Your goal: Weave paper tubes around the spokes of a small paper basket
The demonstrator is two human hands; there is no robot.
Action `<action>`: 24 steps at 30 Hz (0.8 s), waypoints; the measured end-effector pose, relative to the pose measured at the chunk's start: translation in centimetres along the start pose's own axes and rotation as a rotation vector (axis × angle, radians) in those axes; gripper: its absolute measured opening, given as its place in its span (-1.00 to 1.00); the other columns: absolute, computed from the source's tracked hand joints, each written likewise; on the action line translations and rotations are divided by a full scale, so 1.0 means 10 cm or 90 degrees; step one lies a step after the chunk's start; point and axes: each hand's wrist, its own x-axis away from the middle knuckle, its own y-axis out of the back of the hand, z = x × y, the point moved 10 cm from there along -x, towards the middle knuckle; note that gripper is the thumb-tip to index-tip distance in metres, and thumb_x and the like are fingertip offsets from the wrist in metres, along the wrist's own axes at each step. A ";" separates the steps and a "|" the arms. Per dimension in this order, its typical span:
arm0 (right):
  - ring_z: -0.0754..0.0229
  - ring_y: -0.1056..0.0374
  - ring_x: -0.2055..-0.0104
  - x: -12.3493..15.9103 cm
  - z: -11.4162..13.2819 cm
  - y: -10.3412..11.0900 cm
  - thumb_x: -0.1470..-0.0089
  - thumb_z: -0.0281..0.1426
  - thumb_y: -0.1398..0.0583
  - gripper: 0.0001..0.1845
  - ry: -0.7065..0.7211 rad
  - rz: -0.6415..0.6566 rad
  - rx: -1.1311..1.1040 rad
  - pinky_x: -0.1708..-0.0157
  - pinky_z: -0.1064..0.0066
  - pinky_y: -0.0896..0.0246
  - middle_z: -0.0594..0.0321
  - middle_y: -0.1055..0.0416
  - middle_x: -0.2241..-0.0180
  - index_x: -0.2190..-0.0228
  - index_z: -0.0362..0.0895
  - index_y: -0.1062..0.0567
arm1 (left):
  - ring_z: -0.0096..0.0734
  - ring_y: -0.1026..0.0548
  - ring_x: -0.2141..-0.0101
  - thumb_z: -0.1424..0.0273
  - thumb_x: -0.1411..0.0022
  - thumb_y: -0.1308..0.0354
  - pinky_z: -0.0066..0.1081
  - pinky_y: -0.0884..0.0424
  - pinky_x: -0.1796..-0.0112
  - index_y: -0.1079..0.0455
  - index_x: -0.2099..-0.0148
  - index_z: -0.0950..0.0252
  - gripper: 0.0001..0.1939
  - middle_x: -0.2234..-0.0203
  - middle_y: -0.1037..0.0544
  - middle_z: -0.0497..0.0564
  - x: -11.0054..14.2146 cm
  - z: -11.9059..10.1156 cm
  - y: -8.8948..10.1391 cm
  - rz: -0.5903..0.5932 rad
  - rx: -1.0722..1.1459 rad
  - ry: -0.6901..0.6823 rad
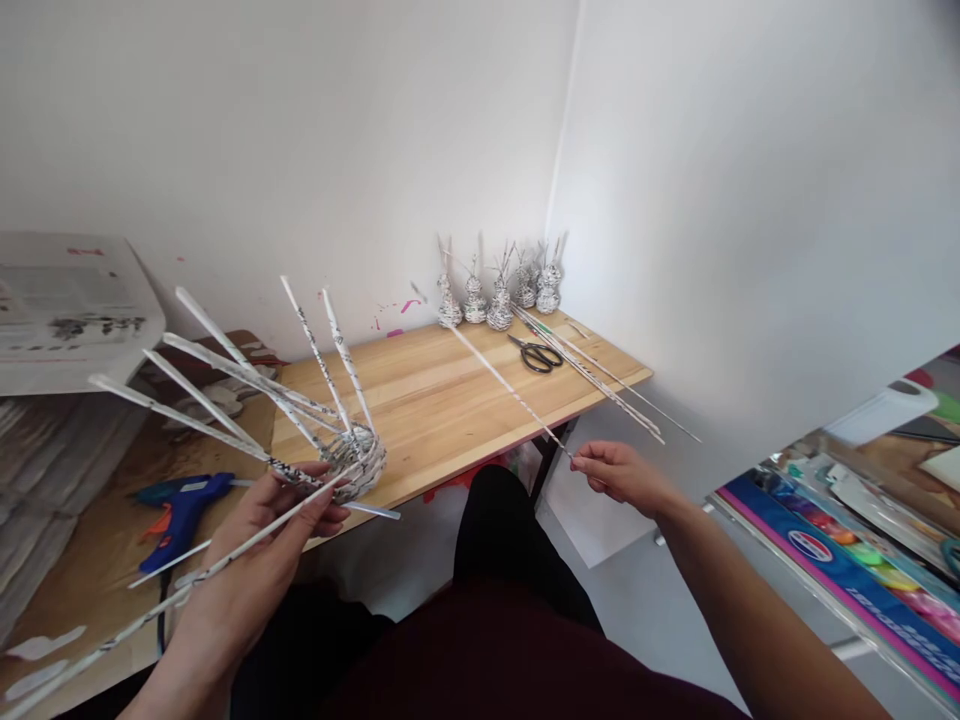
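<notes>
My left hand (266, 540) is closed around a small half-woven basket (358, 462) of rolled newspaper, its several upright paper tubes fanning out up and to the left. A long paper tube (97, 655) also runs under my left thumb, towards the lower left. Out to the right, past the table's front edge, my right hand (616, 472) pinches the near end of a thin rolled paper tube (510, 388). That tube slants over the table, its far end near the woven figures at the back.
Several woven paper figures (500, 305) stand at the table's (420, 400) back corner. Black-handled scissors (538, 355) and loose paper tubes (600, 380) lie nearby. At left are a blue glue gun (184, 520) and stacked newspapers (64, 510). A colourful packaged set (840, 560) sits at right.
</notes>
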 end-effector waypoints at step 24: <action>0.35 -0.04 0.64 0.44 1.22 -0.41 -0.12 -0.18 -0.32 -0.77 0.319 -0.034 -0.134 0.64 0.43 0.06 0.40 -0.19 0.66 0.32 -0.08 -0.59 | -0.48 -0.38 0.70 0.10 -0.15 -0.31 -0.58 -0.28 0.65 -0.18 0.07 0.22 -0.52 0.70 -0.47 -0.18 0.04 -0.26 -0.24 0.065 0.050 0.029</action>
